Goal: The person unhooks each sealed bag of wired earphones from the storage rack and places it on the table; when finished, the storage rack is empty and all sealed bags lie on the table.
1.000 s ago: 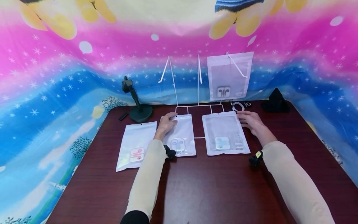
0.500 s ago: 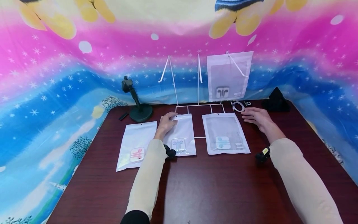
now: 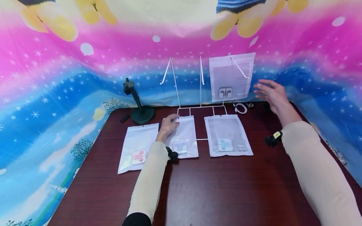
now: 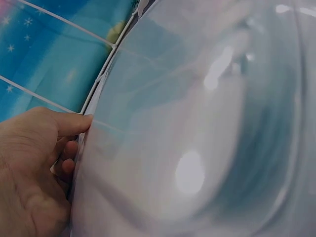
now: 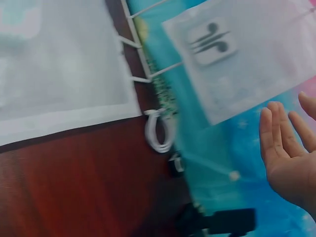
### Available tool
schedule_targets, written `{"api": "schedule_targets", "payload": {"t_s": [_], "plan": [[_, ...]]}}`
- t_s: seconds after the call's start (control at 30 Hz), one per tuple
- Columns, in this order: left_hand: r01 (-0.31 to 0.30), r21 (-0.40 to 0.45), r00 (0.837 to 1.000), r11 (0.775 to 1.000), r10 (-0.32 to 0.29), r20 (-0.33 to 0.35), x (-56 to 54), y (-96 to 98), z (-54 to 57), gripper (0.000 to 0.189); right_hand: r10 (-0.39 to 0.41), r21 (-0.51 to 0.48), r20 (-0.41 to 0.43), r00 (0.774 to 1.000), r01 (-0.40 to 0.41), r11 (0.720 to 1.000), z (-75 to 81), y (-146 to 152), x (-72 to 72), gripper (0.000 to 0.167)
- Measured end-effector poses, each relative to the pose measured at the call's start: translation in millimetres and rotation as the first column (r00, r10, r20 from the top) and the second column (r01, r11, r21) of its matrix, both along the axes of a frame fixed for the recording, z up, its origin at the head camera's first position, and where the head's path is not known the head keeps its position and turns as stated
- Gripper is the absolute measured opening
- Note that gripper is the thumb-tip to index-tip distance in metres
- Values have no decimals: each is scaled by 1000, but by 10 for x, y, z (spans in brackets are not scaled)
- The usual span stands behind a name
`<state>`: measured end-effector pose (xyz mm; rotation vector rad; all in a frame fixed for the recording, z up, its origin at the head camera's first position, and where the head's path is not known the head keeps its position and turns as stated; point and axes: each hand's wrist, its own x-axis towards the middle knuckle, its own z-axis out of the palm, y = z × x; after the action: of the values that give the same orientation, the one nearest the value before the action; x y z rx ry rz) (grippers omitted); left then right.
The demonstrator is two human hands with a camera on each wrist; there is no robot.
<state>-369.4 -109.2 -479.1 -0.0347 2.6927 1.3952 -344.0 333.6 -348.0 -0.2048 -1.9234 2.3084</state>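
My left hand (image 3: 167,128) holds the upper left edge of a white zip pouch (image 3: 186,129) with a clear front, which shows a small square case of earphones (image 3: 180,146). In the left wrist view the thumb (image 4: 74,123) lies at the pouch's edge, with the other fingers curled behind it. My right hand (image 3: 273,95) is raised, fingers apart and holding nothing, just right of a frosted pouch (image 3: 230,73) hanging on the white wire rack (image 3: 200,91). That pouch holds dark earphones (image 5: 212,40). Another frosted pouch with pale blue earphones (image 3: 225,144) lies over the rack's base.
A white pouch (image 3: 141,136) with pink earphones lies at the left. Behind it stands a dark green round-based stand (image 3: 142,114). A coiled white cable (image 3: 240,108) and small items lie at the back right. The rack's two other prongs (image 3: 166,72) jut forward. A patterned cloth surrounds the table.
My right hand has left the right edge of the lying frosted pouch and risen up and right, beside the hanging pouch. The left hand has stayed in place.
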Motion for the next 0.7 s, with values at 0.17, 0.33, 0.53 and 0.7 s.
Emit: {"api": "schedule_targets", "payload": {"t_s": [0.17,0.33,0.53,0.7], "plan": [[-2,9,1000,1000,2,-5,3,8,6,44,0,-49,-40,999,-2,999,333,-16,-25,65],[-7,3,1000,1000,7,0,-6,1,-4,43,4,-18,-52,999,-5,1000,581,-94,-54,67],[-14,4,1000,1000,14,3,-27,15,-32,43,-8,96,-35,999,11,995,738,-230,-127,61],[-17,4,1000,1000,17,0,-14,12,-15,43,-64,237,-9,998,64,969,779,-297,-163,55]]}}
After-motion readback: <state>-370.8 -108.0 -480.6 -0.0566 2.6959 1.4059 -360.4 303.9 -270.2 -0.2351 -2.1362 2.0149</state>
